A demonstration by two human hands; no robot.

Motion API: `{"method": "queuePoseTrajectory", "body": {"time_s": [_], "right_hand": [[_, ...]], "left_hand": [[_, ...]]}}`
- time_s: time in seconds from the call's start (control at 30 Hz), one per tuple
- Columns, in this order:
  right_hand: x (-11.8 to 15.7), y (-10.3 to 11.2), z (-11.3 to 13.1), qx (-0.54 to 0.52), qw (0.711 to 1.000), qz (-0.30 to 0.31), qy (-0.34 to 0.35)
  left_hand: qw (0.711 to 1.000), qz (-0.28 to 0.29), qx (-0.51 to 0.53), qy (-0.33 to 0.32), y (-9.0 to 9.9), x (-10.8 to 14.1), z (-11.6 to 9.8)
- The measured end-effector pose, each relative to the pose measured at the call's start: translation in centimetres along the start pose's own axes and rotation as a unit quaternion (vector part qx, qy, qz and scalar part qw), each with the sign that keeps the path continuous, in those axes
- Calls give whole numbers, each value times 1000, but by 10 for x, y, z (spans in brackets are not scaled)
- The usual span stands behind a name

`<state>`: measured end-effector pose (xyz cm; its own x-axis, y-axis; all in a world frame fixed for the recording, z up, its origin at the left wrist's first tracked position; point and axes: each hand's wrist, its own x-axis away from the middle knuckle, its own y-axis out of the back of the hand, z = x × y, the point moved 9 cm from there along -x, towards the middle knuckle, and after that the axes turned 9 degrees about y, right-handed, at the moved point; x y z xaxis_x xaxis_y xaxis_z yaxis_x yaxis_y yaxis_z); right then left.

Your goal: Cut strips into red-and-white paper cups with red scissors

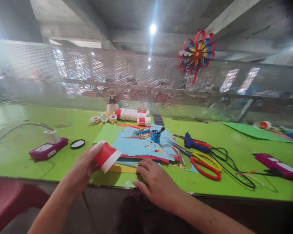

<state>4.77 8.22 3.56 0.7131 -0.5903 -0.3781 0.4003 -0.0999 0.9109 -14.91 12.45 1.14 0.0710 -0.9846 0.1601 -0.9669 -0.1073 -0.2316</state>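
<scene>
A red and white paper cup (107, 157) is gripped in my left hand (89, 164), tilted above the table's front edge. My right hand (155, 182) rests with its fingers apart at the near edge of the paper pile, and I see nothing held in it. Beside its fingertips lies a yellow paper strip (123, 168). Blue sheets (134, 146) with scraps on them lie beyond both hands. A small blue pot (155, 136) with a dark-capped pen stands on the sheets.
Scissors with red and yellow handles (206, 166), a blue glue gun (195, 143) and black cables lie right. Purple power strips (48, 149) sit at both sides. Stacked paper cups (132, 114) and a bottle (112, 105) are behind. A mesh screen (146, 78) borders the table (70, 113).
</scene>
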Motion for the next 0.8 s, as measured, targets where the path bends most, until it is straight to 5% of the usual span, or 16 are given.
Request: {"method": "queuePoseTrajectory", "body": {"time_s": [0.17,0.27,0.37,0.47,0.57,0.67,0.8], "right_hand": [[12,21,1,-55,996,-66,38],[10,37,-20,-57,993,-98,19],[2,45,-44,-9,996,-91,1],[-6,33,-59,41,999,-1,-7],[-3,19,-62,38,997,65,0],[16,24,-64,9,999,39,-6],[67,56,-89,-20,999,-40,-30]], "left_hand": [[998,-17,33,-60,-9,9,-30],[987,9,92,-129,-40,12,-69],[972,113,145,-148,-91,-2,-93],[960,234,144,-58,-146,-31,-76],[951,289,107,33,-184,-52,-36],[934,344,41,84,-212,-52,-1],[912,399,33,88,-230,-41,8]]}}
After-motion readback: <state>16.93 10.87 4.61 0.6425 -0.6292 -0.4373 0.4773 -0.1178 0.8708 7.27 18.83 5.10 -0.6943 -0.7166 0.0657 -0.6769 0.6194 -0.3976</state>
